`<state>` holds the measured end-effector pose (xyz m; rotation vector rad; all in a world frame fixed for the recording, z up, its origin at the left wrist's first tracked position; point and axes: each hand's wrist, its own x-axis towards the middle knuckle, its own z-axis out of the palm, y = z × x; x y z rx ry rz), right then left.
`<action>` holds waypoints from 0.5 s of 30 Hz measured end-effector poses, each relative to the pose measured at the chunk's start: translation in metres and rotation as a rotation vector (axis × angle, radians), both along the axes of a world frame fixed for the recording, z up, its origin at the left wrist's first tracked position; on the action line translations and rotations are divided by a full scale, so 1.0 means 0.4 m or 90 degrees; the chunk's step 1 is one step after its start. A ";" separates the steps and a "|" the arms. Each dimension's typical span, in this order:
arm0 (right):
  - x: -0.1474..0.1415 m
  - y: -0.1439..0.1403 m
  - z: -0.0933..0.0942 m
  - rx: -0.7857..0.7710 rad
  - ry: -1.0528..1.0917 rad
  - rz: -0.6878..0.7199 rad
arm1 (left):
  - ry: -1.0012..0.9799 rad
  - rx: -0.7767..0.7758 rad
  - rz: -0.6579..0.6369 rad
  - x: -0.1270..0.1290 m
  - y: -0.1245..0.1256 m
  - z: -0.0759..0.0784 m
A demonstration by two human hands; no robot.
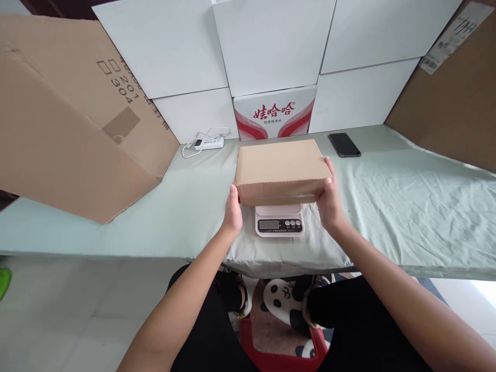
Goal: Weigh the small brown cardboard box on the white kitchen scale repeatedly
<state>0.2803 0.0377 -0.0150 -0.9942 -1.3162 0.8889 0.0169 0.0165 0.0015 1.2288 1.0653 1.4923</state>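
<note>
Between both hands is a closed brown cardboard box (282, 163), gripped at its two short ends. My left hand (233, 209) presses the left end, thumb up along the near corner. My right hand (329, 201) grips the right end, its thumb at the near top corner and a fingertip showing farther back. Directly beneath the box is a white digital kitchen scale (279, 232); its display and buttons face me. The box covers most of the weighing plate, and I cannot tell whether it rests on it. The scale's display shows no readable number.
Behind the box stands a white and red carton (275, 113) among white panels. A black phone (344, 144) lies back right, a white power strip (209, 143) with its cable back left. Large cardboard sheets (77, 124) flank the cloth-covered table (155, 232).
</note>
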 end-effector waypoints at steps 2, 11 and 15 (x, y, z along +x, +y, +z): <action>-0.003 0.032 0.016 0.012 0.004 -0.011 | -0.006 0.013 0.008 0.004 0.032 0.007; -0.011 0.257 0.056 0.099 0.008 -0.036 | -0.054 0.101 -0.032 0.009 0.253 0.025; -0.016 0.343 -0.002 0.062 0.033 -0.038 | -0.071 0.073 -0.027 0.013 0.315 -0.005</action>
